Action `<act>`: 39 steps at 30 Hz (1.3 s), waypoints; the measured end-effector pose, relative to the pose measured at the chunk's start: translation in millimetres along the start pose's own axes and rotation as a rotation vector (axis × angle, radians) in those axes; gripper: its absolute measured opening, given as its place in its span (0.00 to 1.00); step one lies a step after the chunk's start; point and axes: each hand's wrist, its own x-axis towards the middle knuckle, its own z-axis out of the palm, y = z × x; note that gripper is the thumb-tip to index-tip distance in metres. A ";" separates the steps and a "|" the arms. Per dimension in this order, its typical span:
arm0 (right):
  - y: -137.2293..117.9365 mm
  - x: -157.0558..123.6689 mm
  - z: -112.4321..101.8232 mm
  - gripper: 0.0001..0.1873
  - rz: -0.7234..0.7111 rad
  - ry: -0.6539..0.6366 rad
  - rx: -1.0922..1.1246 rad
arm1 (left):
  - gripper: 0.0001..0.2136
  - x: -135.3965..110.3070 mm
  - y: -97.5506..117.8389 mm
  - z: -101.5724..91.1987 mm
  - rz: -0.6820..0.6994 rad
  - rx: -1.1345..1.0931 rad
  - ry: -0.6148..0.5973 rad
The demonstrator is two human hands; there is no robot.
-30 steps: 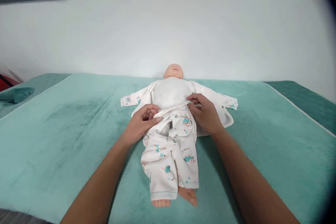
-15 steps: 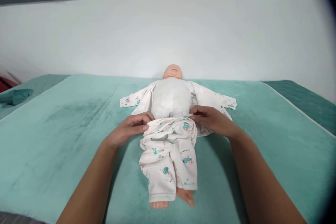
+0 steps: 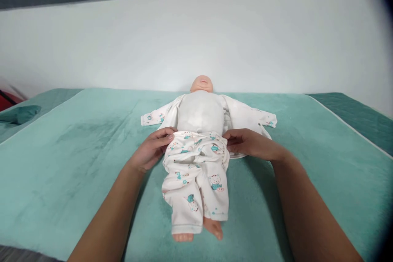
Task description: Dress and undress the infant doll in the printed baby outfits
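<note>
A baby doll (image 3: 202, 110) lies on its back, head toward the wall and feet toward me. Its white cloth torso shows between the spread sides of a white printed baby jacket (image 3: 242, 114), whose sleeves stretch out to both sides. White baby pants (image 3: 196, 172) with cat prints cover the legs up to the lower belly; the bare feet stick out of the cuffs. My left hand (image 3: 155, 147) pinches the waistband at its left edge. My right hand (image 3: 245, 143) grips the waistband at the right edge, its fingertips partly hidden by the cloth.
Under the doll is a teal padded sheet (image 3: 76, 163) with a darker teal cover (image 3: 359, 114) at the right side. A white wall (image 3: 196, 37) rises just behind the doll's head. Something red (image 3: 7, 100) shows at the far left edge.
The waistband has risen slightly over the belly and looks smoother and wider. The feet have shifted a little left. Both hands stay at the sides of the waistband.
</note>
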 end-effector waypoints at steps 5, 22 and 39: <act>1.2 0.3 0.6 0.14 0.009 0.005 0.044 | 0.13 -1.5 3.7 -1.5 -0.104 0.157 0.018; 13.0 11.8 15.3 0.12 -0.167 0.296 -0.060 | 0.13 -9.4 10.2 -13.2 -0.134 0.303 -0.248; 12.3 22.1 24.5 0.08 -0.253 0.495 0.265 | 0.13 -8.5 5.8 -1.8 -0.138 0.267 -0.317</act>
